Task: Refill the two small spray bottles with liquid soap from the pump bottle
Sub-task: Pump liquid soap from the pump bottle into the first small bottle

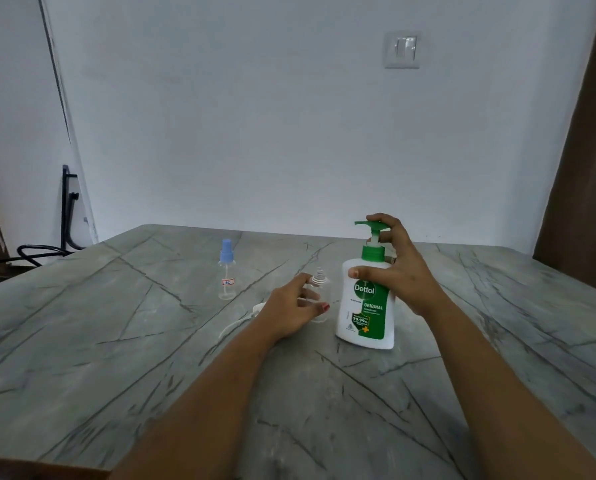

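My left hand (289, 311) wraps the small clear uncapped spray bottle (320, 285), hiding most of it, just left of the white-and-green pump bottle (365, 317) my right hand (398, 268) grips.

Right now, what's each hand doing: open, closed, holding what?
Left hand: grips the uncapped small spray bottle.
Right hand: grips the pump bottle, fingers on its pump head, thumb on the body.

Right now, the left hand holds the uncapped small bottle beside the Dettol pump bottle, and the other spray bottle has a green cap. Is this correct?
Only the cap is wrong: the head view shows the other spray bottle has a blue cap, not green.
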The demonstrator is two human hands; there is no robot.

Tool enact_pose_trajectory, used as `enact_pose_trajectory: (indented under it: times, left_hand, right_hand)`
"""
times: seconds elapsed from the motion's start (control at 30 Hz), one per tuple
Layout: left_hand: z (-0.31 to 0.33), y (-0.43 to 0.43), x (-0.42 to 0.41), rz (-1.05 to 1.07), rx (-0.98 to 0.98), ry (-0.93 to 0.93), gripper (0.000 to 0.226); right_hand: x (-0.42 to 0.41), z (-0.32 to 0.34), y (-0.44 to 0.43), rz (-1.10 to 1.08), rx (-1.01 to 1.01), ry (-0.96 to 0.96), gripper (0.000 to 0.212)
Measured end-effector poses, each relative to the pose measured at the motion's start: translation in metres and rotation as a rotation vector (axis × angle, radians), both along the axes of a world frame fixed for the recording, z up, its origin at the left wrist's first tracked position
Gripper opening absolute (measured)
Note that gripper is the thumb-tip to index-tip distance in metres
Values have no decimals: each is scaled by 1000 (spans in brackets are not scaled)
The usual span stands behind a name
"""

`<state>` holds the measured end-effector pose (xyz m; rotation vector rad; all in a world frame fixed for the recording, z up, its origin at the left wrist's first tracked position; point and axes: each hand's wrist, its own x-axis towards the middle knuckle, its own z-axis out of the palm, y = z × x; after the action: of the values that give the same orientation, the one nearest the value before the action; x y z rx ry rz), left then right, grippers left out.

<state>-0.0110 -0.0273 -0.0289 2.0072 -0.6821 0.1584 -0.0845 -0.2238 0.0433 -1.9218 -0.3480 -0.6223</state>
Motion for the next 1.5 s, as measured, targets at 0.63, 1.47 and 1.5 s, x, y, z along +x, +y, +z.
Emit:
enact_pose_trajectory:
  times: [0.63, 1.47, 1.5]
  left_hand:
    - [1, 0, -4, -17, -38, -21, 42]
    - [1, -3, 3, 45, 30, -57, 41]
    - [1, -3, 3, 49, 34, -64, 42]
  right_hand:
    - [14, -22, 22, -178, -322, 256, 27]
    - [-2, -12, 42, -345, -829, 184, 89]
    - [-2, -12, 43, -345, -821, 189, 87]
